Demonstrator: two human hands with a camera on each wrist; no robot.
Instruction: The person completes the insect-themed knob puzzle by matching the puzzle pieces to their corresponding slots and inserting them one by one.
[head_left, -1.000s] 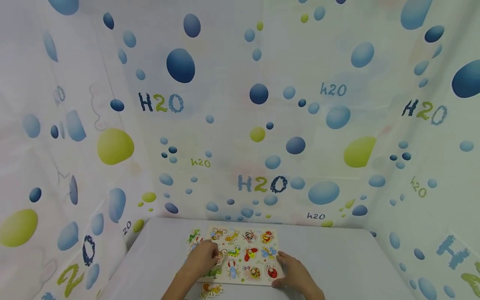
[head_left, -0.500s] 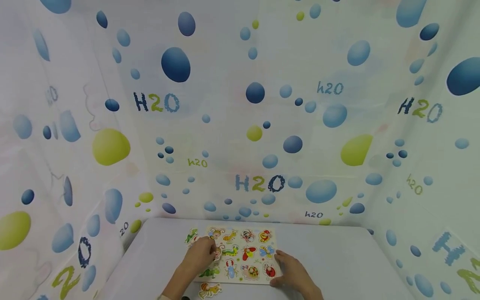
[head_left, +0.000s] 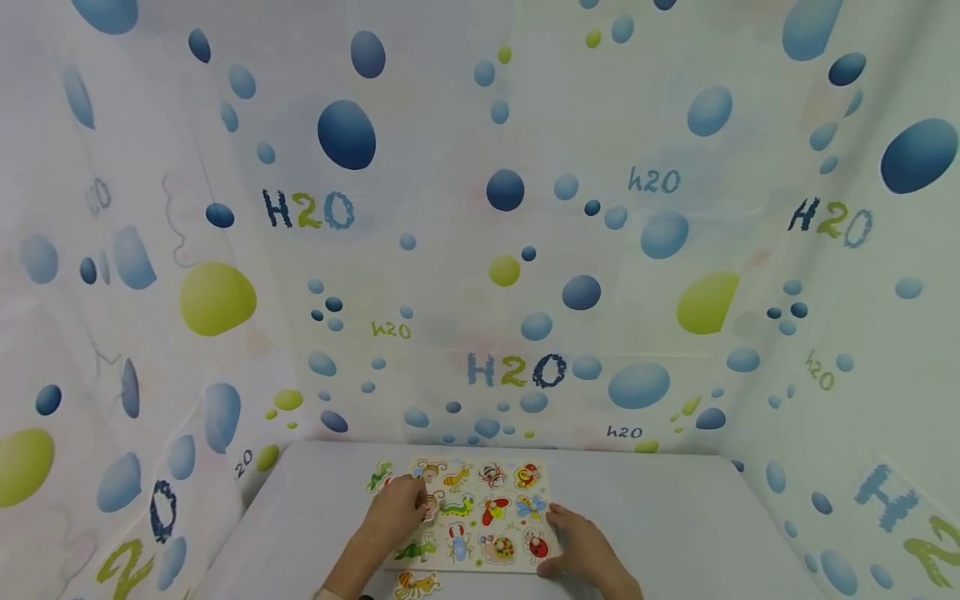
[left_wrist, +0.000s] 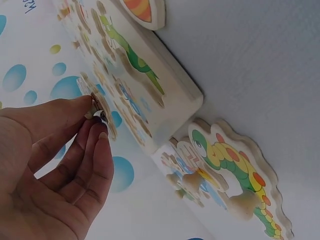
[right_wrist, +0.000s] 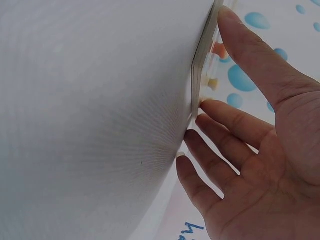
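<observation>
A wooden insect puzzle board (head_left: 512, 527) lies on the table, with several painted knobbed pieces on it. My left hand (head_left: 397, 508) is over the board's left side. Its thumb and fingertips pinch a knobbed puzzle piece (left_wrist: 106, 112), seen nearly edge-on in the left wrist view; its picture is mostly hidden. My right hand (head_left: 588, 550) rests at the board's right edge, fingers extended and spread. In the right wrist view, its thumb and index fingertip touch the board's edge (right_wrist: 196, 75).
A striped orange piece (head_left: 415, 584) lies just off the board's near edge. Left of the board lie a green piece (head_left: 379, 475) and a caterpillar piece (left_wrist: 240, 170) with a knob. A patterned curtain (head_left: 525, 250) surrounds the white table (head_left: 660, 517).
The head view has shifted slightly. My left hand stays at the left side of the board with small movements only; my right hand keeps its place at the right edge.
</observation>
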